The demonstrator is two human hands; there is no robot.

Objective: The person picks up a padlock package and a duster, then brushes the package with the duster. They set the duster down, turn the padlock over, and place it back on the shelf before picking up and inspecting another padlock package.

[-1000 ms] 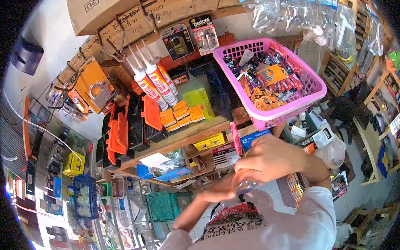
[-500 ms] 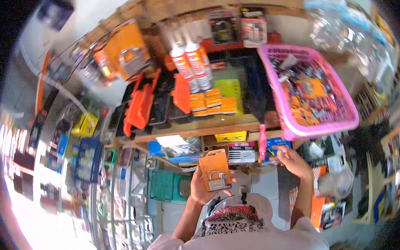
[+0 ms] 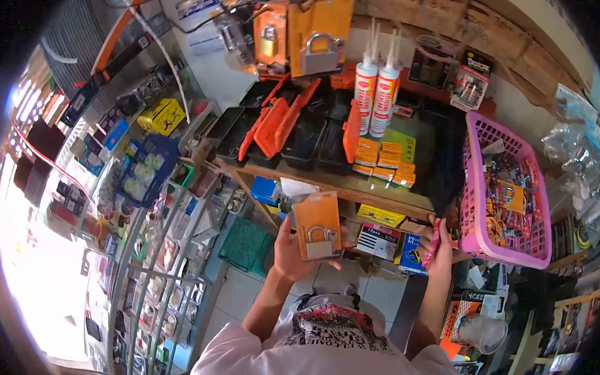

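Note:
My left hand (image 3: 291,254) holds a padlock pack (image 3: 318,226), an orange card with a silver padlock near its lower edge. The pack is upright, just below the wooden shelf edge. My right hand (image 3: 441,248) is wrapped round a slim pink item (image 3: 433,243), in front of a blue box (image 3: 411,253) under the shelf. To the right of that hand is a pink basket (image 3: 482,223) full of small packets, with another padlock pack (image 3: 510,195) lying on top.
Along the shelf (image 3: 327,178) stand orange-lidded black cases (image 3: 275,130), two sealant tubes (image 3: 384,101) and small orange boxes (image 3: 387,157). Padlock packs (image 3: 320,33) hang above. A wire rack (image 3: 153,273) is at the left, with a green crate (image 3: 246,246) beside it.
My right hand has closed round the pink item, where its fingers were apart before. The view has shifted, so the shelf and basket appear farther right. The padlock pack remains in my left hand.

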